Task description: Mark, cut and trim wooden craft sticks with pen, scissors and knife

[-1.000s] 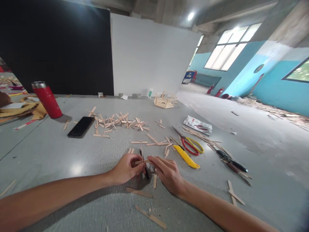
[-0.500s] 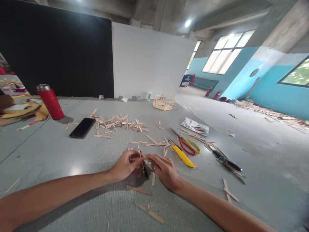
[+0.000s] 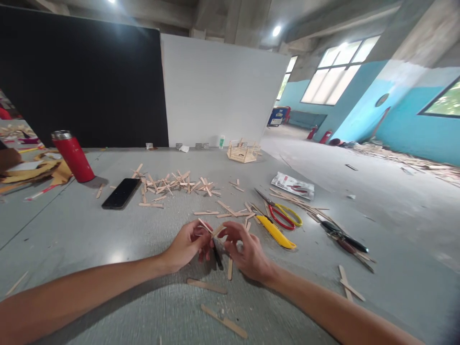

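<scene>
My left hand: the fingers of my left hand (image 3: 187,245), at the centre of the frame, are pinched on a thin pale stick (image 3: 204,225), which slants up toward the upper left.
My right hand: my right hand (image 3: 249,254) is just beside it, fingers curved, the thumb apart from the forefinger. Its fingertips are at a second stick (image 3: 218,230); whether they grip it, I cannot tell.
Between my hands: the two sticks meet or overlap; whether they are joined, I cannot tell. A dark slim tool (image 3: 217,257) slants just below.
Stick frame: a many-sided openwork frame (image 3: 242,154) stands at upper centre, its base and low sides built up; I judge that piece well advanced.
Loose sticks: a heap (image 3: 172,182) lies left of centre, unassembled. A crossed pair (image 3: 346,283) lies at lower right; whether it is fixed, I cannot tell. By my judgement, the small piece at my fingers is at an early stage, with plenty of sticks unused.
Cutting tools: the yellow knife (image 3: 276,233) and the red-and-yellow scissors (image 3: 285,216) lie right of centre, out of my hands.
Left side: my table (image 3: 143,306) bears a black phone (image 3: 121,193) and a red flask (image 3: 74,157).
</scene>
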{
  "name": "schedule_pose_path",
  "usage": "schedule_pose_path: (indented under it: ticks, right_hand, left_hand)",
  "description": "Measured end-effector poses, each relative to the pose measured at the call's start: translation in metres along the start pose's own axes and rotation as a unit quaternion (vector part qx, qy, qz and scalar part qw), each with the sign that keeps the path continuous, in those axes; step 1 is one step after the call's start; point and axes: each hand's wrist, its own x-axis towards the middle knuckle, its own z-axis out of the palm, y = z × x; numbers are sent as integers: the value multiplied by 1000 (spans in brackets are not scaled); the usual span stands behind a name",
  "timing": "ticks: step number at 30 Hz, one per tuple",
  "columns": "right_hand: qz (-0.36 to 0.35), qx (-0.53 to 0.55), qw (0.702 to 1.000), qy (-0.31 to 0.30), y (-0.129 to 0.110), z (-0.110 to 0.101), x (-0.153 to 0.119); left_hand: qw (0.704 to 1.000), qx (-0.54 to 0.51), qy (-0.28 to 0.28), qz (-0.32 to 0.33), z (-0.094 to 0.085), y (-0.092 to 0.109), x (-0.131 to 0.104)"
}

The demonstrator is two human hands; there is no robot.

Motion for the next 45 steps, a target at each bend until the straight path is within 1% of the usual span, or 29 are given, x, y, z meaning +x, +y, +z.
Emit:
schedule_pose_path:
  ticks: [2, 7, 10, 15, 21, 24, 28, 32, 36, 41, 43, 45]
  right_hand:
    - [-6, -10, 1000, -9, -2, 0, -1]
    - [-32, -58, 998, 3, -2, 1, -3]
    - [-60, -76, 995, 7, -1, 2, -5]
    - [-96, -85, 992, 7, -1, 3, -6]
    - [-105, -94, 990, -9, -1, 2, 0]
    - [-107, -104, 989, -7, -1, 1, 1]
    - [-100, -116, 988, 4, 0, 1, 0]
    - [-89, -113, 990, -7, 2, 1, 1]
    - [-73, -96, 993, -17, 3, 1, 3]
    - [-45, -58, 997, -35, 4, 2, 4]
    - [-13, -43, 999, -30, 4, 2, 4]
    - [31, -34, 999, -11, 3, 1, 2]
  left_hand:
    - [1000, -9, -1, -3, 0, -1, 0]
    - [999, -15, -16, -31, -2, -3, 0]
    - [999, -14, -4, -39, -2, -2, -1]
    - [999, -19, 9, -33, -1, -1, -3]
    - [999, -27, -10, -22, 0, 3, -4]
    - [999, -26, -21, -18, 0, 4, -4]
    - [999, -20, -41, -26, -1, 1, -3]
    - [998, -14, -49, -30, -2, -1, -3]
    - [999, -5, -33, -23, -2, 0, -2]
    - [1000, 3, -1, -11, 0, 3, -1]
    - [1000, 0, 10, -10, 0, 4, -1]
    - [1000, -8, 21, -5, 0, 4, -1]
